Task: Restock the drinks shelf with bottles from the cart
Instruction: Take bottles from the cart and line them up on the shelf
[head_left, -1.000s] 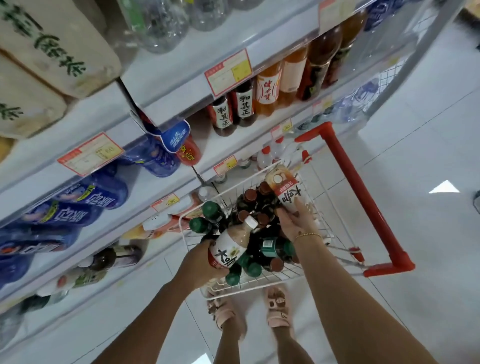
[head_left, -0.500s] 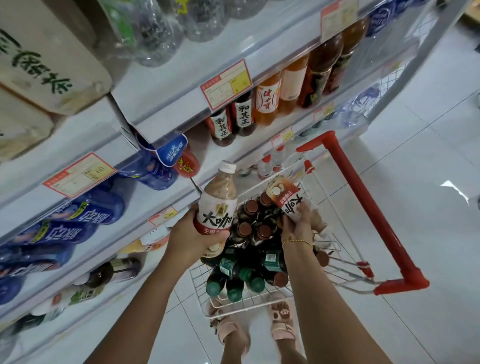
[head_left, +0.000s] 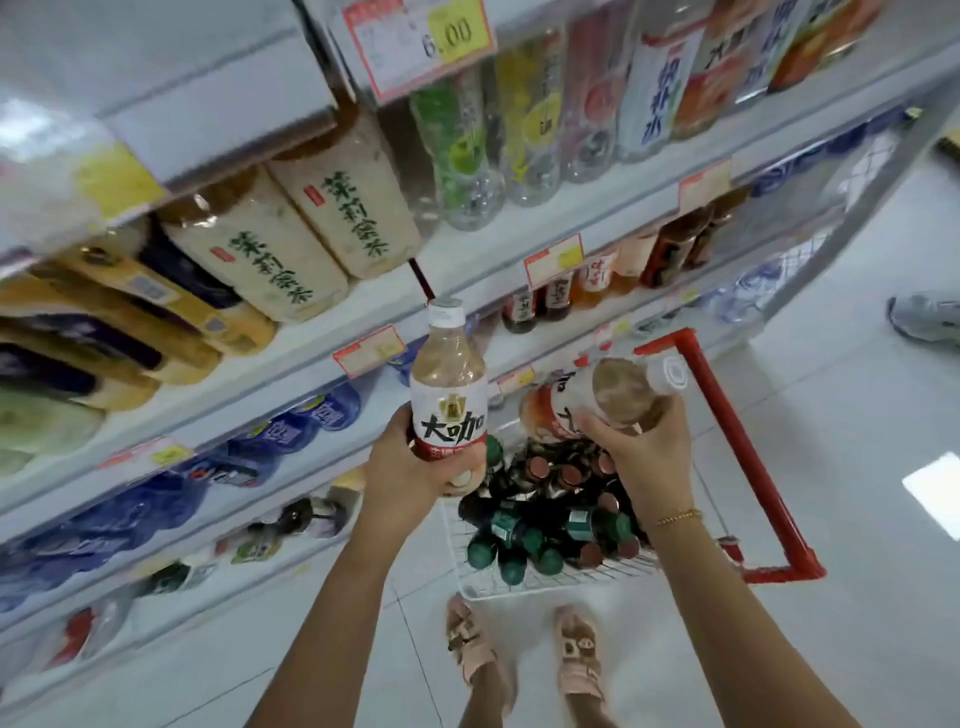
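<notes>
Head view: my left hand (head_left: 410, 467) is holding a milk-tea bottle (head_left: 449, 395) upright, fingers (head_left: 397, 441) wrapping its lower label, cap up near the front edge of the drinks shelf (head_left: 270, 395), just beside a price tag (head_left: 369, 349). My right hand (head_left: 639, 452) is gripping a second bottle (head_left: 597, 397) of the same kind, tipped on its side with the cap pointing toward the red handle of the cart (head_left: 727, 415). Both bottles are hanging above the cart basket, not on any shelf. Dark bottles (head_left: 545, 519) are lying piled in the basket below.

Risks, as I'm judging them: the right bottle is being held around the shoulder while tilted, so it could slip and drop onto the pile or the floor (head_left: 831, 519). Shelf rows are looking packed, so pushing a bottle in could knock neighbours over the front edge. With both hands full, I'm having nothing free to steady anything. The cart is sitting close to my feet and could roll if bumped.
</notes>
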